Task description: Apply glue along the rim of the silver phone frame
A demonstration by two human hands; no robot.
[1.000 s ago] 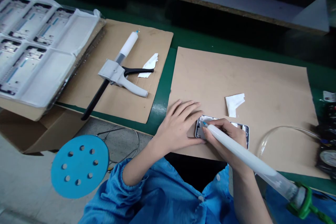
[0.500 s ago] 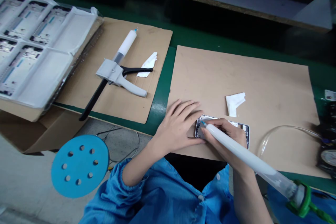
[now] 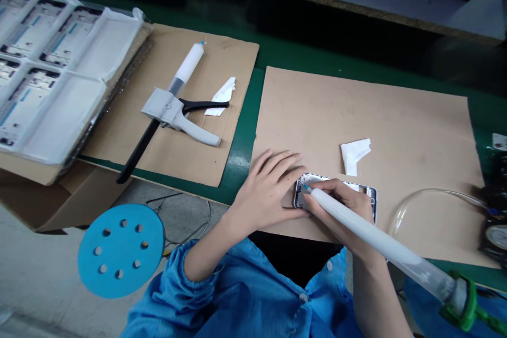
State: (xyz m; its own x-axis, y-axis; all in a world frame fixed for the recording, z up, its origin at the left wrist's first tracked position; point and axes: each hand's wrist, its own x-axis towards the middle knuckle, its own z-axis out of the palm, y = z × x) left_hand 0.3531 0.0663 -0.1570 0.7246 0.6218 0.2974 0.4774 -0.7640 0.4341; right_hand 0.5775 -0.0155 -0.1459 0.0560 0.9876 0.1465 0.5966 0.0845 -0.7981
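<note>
A small metal phone frame [image 3: 366, 193] lies on the right cardboard sheet [image 3: 396, 116] near its front edge. My left hand [image 3: 267, 190] lies flat beside the frame's left end, fingers spread, pressing on it. My right hand [image 3: 343, 211] grips a long white dispensing syringe [image 3: 376, 245] like a pen. Its blue tip touches the frame's left end. A green fitting [image 3: 461, 301] caps the syringe's rear end.
A folded white wipe [image 3: 354, 153] lies just behind the frame. On the left cardboard rest a grey glue gun [image 3: 174, 108] and another wipe [image 3: 222, 96]. White trays of frames [image 3: 51, 63] sit at far left. A clear hose [image 3: 428, 195] curves at right. A blue stool [image 3: 121, 251] stands below.
The hands and syringe stay almost still on the frame. The view has shifted slightly, so the items on the table sit a little lower and to the left.
</note>
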